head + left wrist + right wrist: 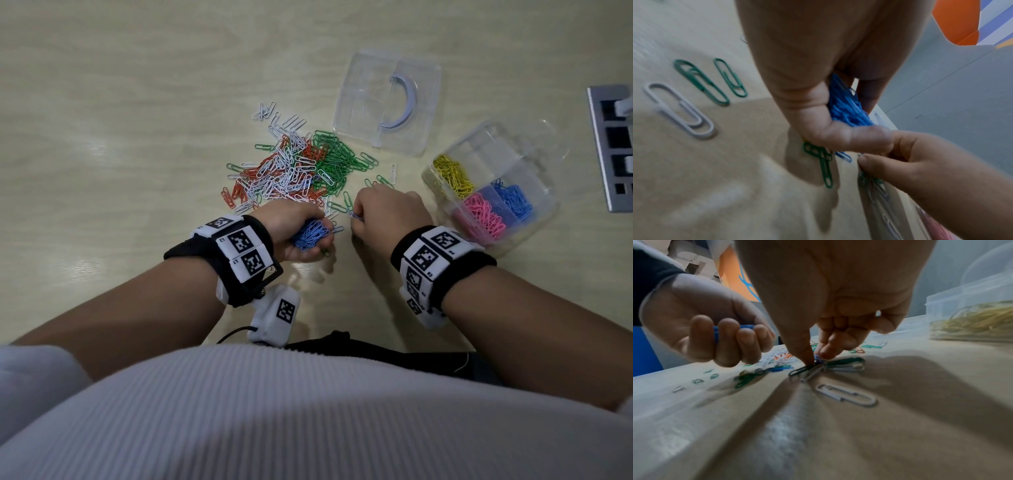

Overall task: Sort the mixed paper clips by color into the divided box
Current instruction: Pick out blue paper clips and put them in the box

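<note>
A mixed pile of white, red and green paper clips (291,171) lies on the pale table. My left hand (301,233) grips a bunch of blue clips (310,234), seen close in the left wrist view as the blue bunch (846,107) under my curled fingers. Just right of it my right hand (358,217) pinches a single blue clip (817,357) between thumb and forefinger, low on the table among green and white clips. The clear divided box (513,150) stands to the right, holding yellow clips (452,174), pink clips (483,219) and blue clips (513,202) in separate compartments.
The box's clear lid (387,102) with its handle lies behind the pile. A grey socket panel (613,147) sits at the table's right edge. Loose green clips (701,81) and a white clip (680,112) lie near my hands.
</note>
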### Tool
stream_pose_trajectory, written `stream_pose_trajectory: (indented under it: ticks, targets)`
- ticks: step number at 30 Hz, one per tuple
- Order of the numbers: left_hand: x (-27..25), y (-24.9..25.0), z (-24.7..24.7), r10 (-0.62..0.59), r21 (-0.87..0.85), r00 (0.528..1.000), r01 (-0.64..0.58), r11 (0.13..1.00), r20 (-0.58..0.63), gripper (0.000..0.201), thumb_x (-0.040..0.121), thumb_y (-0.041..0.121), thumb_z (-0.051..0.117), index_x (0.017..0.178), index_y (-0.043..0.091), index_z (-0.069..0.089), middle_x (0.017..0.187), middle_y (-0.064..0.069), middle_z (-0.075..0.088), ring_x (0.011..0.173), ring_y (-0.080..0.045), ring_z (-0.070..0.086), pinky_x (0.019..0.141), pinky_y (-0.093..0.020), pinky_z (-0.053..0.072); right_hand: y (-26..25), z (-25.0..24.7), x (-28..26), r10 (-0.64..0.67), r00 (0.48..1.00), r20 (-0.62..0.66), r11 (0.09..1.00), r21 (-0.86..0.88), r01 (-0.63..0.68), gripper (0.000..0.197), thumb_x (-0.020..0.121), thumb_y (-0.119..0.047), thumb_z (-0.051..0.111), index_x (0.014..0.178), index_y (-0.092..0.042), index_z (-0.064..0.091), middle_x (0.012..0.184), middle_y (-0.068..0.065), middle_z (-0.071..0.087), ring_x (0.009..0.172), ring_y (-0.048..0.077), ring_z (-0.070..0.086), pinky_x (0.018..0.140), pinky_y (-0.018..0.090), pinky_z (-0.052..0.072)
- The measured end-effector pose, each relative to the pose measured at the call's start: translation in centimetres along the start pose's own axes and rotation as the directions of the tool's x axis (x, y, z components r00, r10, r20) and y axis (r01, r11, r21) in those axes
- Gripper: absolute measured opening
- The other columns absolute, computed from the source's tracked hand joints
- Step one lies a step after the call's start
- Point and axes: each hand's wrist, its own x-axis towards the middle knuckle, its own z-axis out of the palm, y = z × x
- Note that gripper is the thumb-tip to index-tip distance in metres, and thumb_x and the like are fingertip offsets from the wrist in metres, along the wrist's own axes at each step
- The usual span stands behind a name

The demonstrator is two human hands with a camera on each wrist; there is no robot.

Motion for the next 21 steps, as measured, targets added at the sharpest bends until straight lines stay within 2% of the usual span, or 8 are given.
stream_pose_trajectory:
  ticks: [5,8,12,15,18,21]
  targets:
    - [0.1,-0.2,-0.2,-0.002,0.001,1.000,0.002,1.000,0.011,0.032,0.101,0.021,0.037,0.079,0.007,0.055,0.056,-0.009,0.056,0.047,-0.014,0.053,0.048,-0.020,0.050,0.3,-0.9,-0.2,-0.004,0.999,-0.034,1.000,0.030,0.005,0.013,0.089,-0.029,0.050,0.094,-0.024,0.061,0.098,-0.003,0.060,0.093,0.023,0.058,0.086,0.036,0.035]
    - [0.3,-0.2,-0.1,0.001,-0.003,1.000,-0.001,1.000,0.001,0.032,0.101,0.021,0.037,0.078,0.007,0.055,0.056,-0.010,0.056,0.047,-0.015,0.053,0.048,-0.020,0.050,0.7,-1.1,-0.4,0.013,0.998,-0.067,0.986,0.168,-0.002,0.006,0.086,-0.027,0.052,0.083,-0.027,0.057,0.085,-0.006,0.059,0.085,0.021,0.057,0.079,0.033,0.039]
    - [0.3,-0.2,0.0,-0.007,-0.016,1.000,0.007,1.000,0.008,0.031,0.101,0.020,0.038,0.079,0.006,0.054,0.056,-0.010,0.055,0.046,-0.015,0.054,0.047,-0.020,0.050,1.0,-1.1,-0.3,0.026,0.998,-0.053,0.929,0.370,-0.004,0.004,0.083,-0.028,0.062,0.082,-0.027,0.059,0.079,-0.010,0.064,0.081,0.017,0.060,0.078,0.033,0.049]
    - [0.3,-0.2,0.0,-0.009,-0.026,1.000,0.009,1.000,0.012,0.030,0.101,0.019,0.038,0.079,0.006,0.054,0.057,-0.010,0.055,0.047,-0.015,0.054,0.047,-0.020,0.050,1.1,-1.1,-0.4,0.016,0.998,-0.066,0.927,0.374,0.010,0.008,0.084,-0.033,0.065,0.081,-0.027,0.062,0.081,-0.010,0.066,0.081,0.015,0.060,0.077,0.032,0.048]
    - [0.4,-0.2,0.0,-0.007,-0.024,1.000,0.008,1.000,0.011,0.030,0.101,0.019,0.038,0.079,0.006,0.054,0.057,-0.010,0.056,0.047,-0.015,0.054,0.047,-0.020,0.050,1.3,-1.1,-0.3,0.009,0.997,-0.080,0.936,0.353,0.020,0.009,0.088,-0.033,0.058,0.084,-0.027,0.064,0.086,-0.008,0.067,0.086,0.018,0.059,0.078,0.034,0.048]
    - [0.5,-0.2,0.0,-0.010,-0.018,1.000,0.010,1.000,0.012,0.030,0.101,0.020,0.038,0.079,0.007,0.054,0.056,-0.009,0.056,0.046,-0.015,0.055,0.047,-0.020,0.050,1.1,-1.1,-0.3,-0.007,0.993,-0.120,0.944,0.325,0.046,0.013,0.090,-0.030,0.050,0.081,-0.026,0.058,0.085,-0.004,0.064,0.084,0.022,0.057,0.076,0.035,0.047]
